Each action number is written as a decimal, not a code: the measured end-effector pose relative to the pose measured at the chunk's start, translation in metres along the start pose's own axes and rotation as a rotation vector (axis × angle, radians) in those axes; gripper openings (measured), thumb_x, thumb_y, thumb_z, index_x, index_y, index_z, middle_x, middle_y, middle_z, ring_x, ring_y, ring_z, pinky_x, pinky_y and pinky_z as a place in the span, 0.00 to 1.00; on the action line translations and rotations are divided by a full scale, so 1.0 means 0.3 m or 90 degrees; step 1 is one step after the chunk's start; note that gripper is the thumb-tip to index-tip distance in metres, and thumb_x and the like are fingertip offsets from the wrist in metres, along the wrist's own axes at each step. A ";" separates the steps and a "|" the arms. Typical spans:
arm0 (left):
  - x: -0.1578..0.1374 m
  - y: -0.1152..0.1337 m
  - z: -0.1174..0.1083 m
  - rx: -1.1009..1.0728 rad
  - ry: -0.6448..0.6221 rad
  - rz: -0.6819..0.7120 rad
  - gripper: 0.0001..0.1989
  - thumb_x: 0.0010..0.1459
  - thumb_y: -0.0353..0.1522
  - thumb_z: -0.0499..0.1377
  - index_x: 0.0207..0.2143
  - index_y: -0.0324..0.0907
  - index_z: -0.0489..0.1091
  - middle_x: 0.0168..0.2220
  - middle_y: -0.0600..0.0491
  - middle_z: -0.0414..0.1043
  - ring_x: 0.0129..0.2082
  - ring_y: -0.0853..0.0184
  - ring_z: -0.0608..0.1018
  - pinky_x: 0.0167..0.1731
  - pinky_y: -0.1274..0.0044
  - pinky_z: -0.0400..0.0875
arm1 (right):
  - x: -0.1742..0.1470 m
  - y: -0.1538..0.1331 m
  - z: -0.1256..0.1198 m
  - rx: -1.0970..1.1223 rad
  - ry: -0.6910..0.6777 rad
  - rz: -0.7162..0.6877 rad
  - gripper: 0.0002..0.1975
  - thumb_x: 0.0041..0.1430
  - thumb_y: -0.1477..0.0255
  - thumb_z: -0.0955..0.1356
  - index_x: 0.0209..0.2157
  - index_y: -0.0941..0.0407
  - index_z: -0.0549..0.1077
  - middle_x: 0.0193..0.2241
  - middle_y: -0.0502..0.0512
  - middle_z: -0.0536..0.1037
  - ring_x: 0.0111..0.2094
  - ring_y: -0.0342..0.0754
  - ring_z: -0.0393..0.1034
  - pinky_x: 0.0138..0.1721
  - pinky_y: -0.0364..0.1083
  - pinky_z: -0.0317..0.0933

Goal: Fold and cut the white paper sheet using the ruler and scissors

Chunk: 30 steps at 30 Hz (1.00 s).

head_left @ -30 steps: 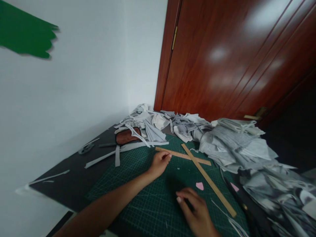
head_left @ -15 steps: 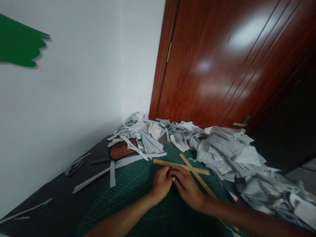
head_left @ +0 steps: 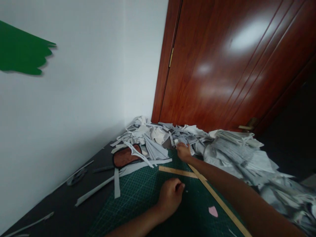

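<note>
While two hands (head_left: 170, 197) sit apart, two wooden strips (head_left: 177, 171) flank one pink scrap (head_left: 213, 211)'s left.

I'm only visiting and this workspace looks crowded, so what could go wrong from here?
The right hand reaches the heaped grey-and-white fabric scraps; it might drag neighbouring pieces loose. The right forearm passes over the long, flat, tan wooden strip and could nudge it.
</note>
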State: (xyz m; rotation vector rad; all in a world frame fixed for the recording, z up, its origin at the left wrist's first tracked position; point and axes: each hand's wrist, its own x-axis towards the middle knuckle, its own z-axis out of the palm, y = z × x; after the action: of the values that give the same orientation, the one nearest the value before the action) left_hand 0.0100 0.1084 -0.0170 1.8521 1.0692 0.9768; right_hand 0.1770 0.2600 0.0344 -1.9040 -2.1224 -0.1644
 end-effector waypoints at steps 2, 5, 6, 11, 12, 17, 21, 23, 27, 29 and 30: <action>-0.001 0.002 0.000 -0.007 -0.003 -0.006 0.14 0.62 0.37 0.56 0.23 0.43 0.67 0.25 0.54 0.71 0.28 0.65 0.71 0.30 0.74 0.57 | -0.002 0.010 -0.007 0.022 0.046 -0.008 0.20 0.67 0.80 0.59 0.52 0.59 0.78 0.58 0.68 0.76 0.62 0.59 0.65 0.62 0.62 0.51; -0.001 0.001 0.001 -0.021 0.004 -0.012 0.14 0.61 0.37 0.56 0.23 0.43 0.66 0.24 0.54 0.70 0.28 0.66 0.71 0.31 0.74 0.58 | -0.043 0.015 -0.030 0.050 0.110 -0.031 0.21 0.70 0.78 0.57 0.57 0.60 0.74 0.60 0.69 0.74 0.63 0.60 0.65 0.60 0.61 0.56; 0.002 -0.002 0.002 -0.035 0.010 -0.010 0.15 0.62 0.38 0.56 0.23 0.43 0.66 0.24 0.54 0.69 0.28 0.66 0.71 0.31 0.74 0.59 | -0.069 0.013 -0.040 0.058 0.127 -0.045 0.21 0.70 0.76 0.58 0.58 0.60 0.73 0.61 0.69 0.74 0.63 0.60 0.65 0.60 0.61 0.57; 0.039 -0.025 -0.006 -0.249 0.118 -0.067 0.26 0.64 0.56 0.50 0.43 0.43 0.69 0.38 0.48 0.75 0.37 0.61 0.78 0.33 0.74 0.69 | -0.305 -0.029 -0.081 0.098 0.167 -0.150 0.21 0.71 0.72 0.61 0.61 0.54 0.71 0.60 0.63 0.75 0.64 0.58 0.65 0.61 0.59 0.59; 0.051 -0.030 -0.013 -0.301 0.137 -0.107 0.32 0.62 0.59 0.49 0.51 0.43 0.65 0.44 0.46 0.74 0.40 0.60 0.79 0.33 0.74 0.71 | -0.367 -0.046 -0.087 0.124 0.182 -0.197 0.21 0.71 0.73 0.60 0.62 0.54 0.71 0.60 0.64 0.75 0.64 0.58 0.66 0.60 0.60 0.60; 0.109 -0.064 -0.064 -0.382 0.074 -0.119 0.37 0.56 0.58 0.59 0.56 0.43 0.60 0.40 0.50 0.75 0.38 0.63 0.80 0.35 0.74 0.74 | -0.636 -0.152 -0.099 0.213 0.122 -0.289 0.20 0.70 0.75 0.63 0.59 0.50 0.73 0.55 0.61 0.80 0.59 0.58 0.71 0.60 0.63 0.60; 0.125 -0.086 -0.081 -0.345 0.043 -0.099 0.35 0.45 0.44 0.72 0.52 0.41 0.65 0.32 0.55 0.75 0.35 0.64 0.79 0.36 0.75 0.72 | -0.740 -0.229 -0.073 0.313 0.111 -0.246 0.12 0.68 0.74 0.66 0.49 0.50 0.77 0.50 0.57 0.82 0.55 0.56 0.74 0.59 0.61 0.61; 0.125 -0.086 -0.079 -0.330 0.016 -0.082 0.33 0.44 0.41 0.72 0.51 0.40 0.66 0.30 0.56 0.75 0.31 0.66 0.79 0.35 0.75 0.71 | -0.768 -0.255 -0.057 0.358 0.157 -0.194 0.08 0.67 0.72 0.67 0.46 0.50 0.76 0.50 0.57 0.81 0.54 0.57 0.73 0.58 0.61 0.62; 0.121 -0.071 -0.071 -0.286 -0.001 -0.049 0.26 0.46 0.41 0.70 0.45 0.39 0.70 0.27 0.57 0.75 0.25 0.68 0.77 0.31 0.75 0.71 | -0.819 -0.271 -0.044 0.380 0.241 -0.122 0.09 0.69 0.72 0.65 0.47 0.50 0.75 0.51 0.57 0.80 0.54 0.57 0.72 0.56 0.60 0.62; 0.117 -0.061 -0.068 -0.253 0.002 -0.032 0.22 0.47 0.43 0.69 0.40 0.39 0.72 0.27 0.56 0.75 0.25 0.68 0.76 0.31 0.75 0.71 | -0.838 -0.260 -0.050 0.365 0.260 -0.116 0.10 0.70 0.73 0.63 0.47 0.50 0.76 0.51 0.57 0.80 0.54 0.56 0.72 0.56 0.60 0.62; 0.115 -0.055 -0.067 -0.234 0.005 -0.024 0.20 0.48 0.44 0.68 0.37 0.39 0.73 0.26 0.56 0.75 0.26 0.68 0.76 0.31 0.76 0.71 | -0.843 -0.249 -0.054 0.353 0.273 -0.109 0.11 0.70 0.74 0.63 0.47 0.51 0.76 0.51 0.57 0.80 0.54 0.56 0.72 0.56 0.59 0.62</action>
State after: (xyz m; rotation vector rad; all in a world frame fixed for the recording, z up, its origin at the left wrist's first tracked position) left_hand -0.0007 0.1503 -0.0154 1.5245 0.8580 1.0792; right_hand 0.1280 0.0050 -0.0143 -1.2427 -1.7937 -0.0097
